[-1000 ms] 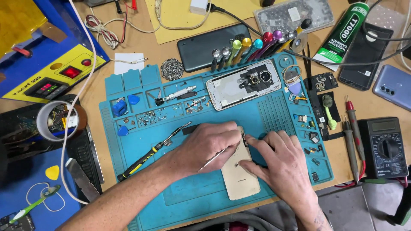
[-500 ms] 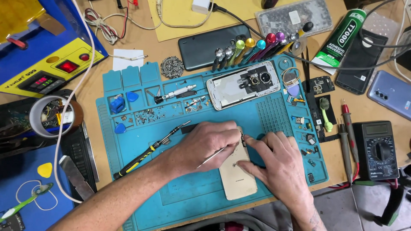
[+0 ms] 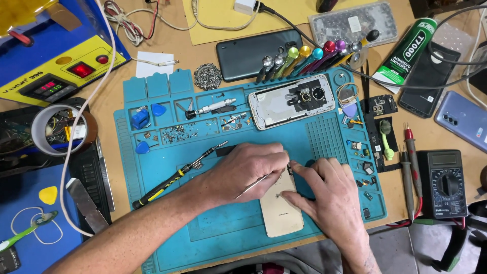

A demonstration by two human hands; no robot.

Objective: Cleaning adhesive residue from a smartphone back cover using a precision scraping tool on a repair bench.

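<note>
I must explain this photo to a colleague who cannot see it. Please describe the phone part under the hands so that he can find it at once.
Find the large teal silicone work mat covering the desk centre. At its near edge both hands, left hand and right hand, meet over a pale gold rectangular phone back cover. Unlike the opened white-framed phone higher up, it is plain and smooth.

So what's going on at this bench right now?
A person is bent over a pale gold phone panel lying on a teal work mat. The left hand holds thin metal tweezers against the panel's top end, while the right hand presses down to steady it. An opened phone, a screwdriver and loose screws lie nearby.
</note>
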